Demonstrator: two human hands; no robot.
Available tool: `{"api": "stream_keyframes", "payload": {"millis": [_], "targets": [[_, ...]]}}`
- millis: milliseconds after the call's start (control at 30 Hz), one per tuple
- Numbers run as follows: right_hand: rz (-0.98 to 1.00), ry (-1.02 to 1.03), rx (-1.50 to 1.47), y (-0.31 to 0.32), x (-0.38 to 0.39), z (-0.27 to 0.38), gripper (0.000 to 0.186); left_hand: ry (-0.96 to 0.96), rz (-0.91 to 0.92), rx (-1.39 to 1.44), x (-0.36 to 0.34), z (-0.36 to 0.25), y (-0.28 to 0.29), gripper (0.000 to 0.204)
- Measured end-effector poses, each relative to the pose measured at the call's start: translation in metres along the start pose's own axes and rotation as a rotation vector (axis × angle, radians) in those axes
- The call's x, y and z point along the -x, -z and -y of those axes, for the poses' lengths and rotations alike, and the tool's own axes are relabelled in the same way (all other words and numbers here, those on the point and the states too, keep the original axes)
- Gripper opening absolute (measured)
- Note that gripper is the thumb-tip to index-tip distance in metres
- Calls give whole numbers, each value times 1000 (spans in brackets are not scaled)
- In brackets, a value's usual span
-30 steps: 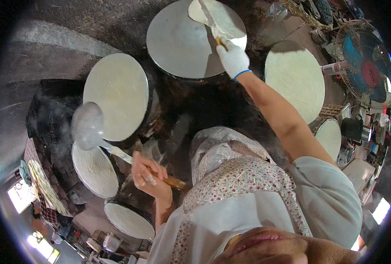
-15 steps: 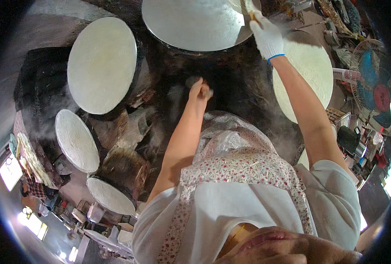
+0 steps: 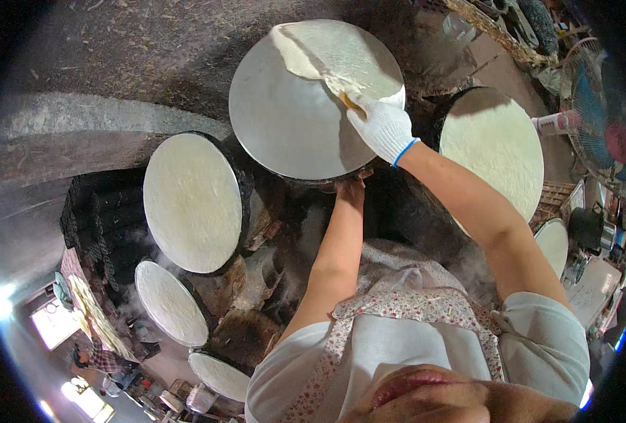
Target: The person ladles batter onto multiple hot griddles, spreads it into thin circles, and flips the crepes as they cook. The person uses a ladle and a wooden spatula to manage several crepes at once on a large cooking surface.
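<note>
My right hand (image 3: 381, 128), in a white knitted glove with a blue cuff, reaches over a large round metal griddle (image 3: 277, 120). Its fingers are closed on a tan scraper-like tool (image 3: 353, 104), mostly hidden by the glove and by white batter around its tip. Thin white batter (image 3: 355, 53) covers the far right part of the griddle, with a thicker, wavy edge running from the far rim down to the tool. Bare metal shows on the left and near side. My left hand (image 3: 350, 187), ungloved, is at the griddle's near rim; its fingers are hidden below the edge.
White-coated round griddles stand on the left (image 3: 193, 203), lower left (image 3: 172, 303) and right (image 3: 493, 151), with steam around some. A fan (image 3: 595, 120) stands at the far right. A pot (image 3: 586, 227) sits below it among clutter. Another person (image 3: 105, 359) appears at lower left.
My right hand has moved from the griddle's far right to nearer its middle. My left hand has gone forward to the near rim. The whole view has shifted, showing more of the griddle.
</note>
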State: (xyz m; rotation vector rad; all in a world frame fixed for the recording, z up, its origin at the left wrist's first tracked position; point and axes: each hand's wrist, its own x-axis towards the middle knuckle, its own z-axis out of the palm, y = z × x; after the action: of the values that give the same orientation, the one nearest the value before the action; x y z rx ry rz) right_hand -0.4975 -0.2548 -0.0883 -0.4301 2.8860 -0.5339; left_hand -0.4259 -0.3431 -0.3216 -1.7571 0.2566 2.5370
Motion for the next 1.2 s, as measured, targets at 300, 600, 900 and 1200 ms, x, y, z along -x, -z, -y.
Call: {"api": "stream_keyframes", "payload": {"millis": [300, 600, 900, 1200], "targets": [[5, 54, -41, 2, 8, -8, 44, -44, -109, -17, 6, 11, 18, 23], [21, 116, -105, 5, 2, -5, 39, -107, -254, -50, 25, 37, 76, 33], [57, 144, -92, 28, -15, -40, 39, -475, -64, -313, 257, 47, 193, 45], [62, 242, -76, 37, -7, -55, 44, -1247, 136, -678, 363, 23, 95, 69]]}}
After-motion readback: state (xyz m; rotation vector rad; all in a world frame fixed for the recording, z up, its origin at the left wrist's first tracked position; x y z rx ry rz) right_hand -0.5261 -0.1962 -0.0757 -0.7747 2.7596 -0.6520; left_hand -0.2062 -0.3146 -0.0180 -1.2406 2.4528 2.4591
